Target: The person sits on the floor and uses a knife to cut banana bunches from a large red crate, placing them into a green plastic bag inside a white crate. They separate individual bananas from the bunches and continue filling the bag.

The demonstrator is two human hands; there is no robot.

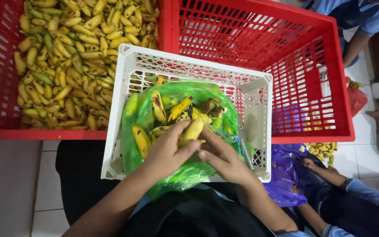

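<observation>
One banana (pixel 192 130), tip up-right.

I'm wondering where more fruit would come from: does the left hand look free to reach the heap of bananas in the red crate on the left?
Probably not right away. The left hand grips a banana with the right hand. The way to the heap looks open, apart from the white basket's rim.

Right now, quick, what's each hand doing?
Left hand: closed around a small yellow banana.
Right hand: fingers touch that banana; grip cannot be told.
</observation>
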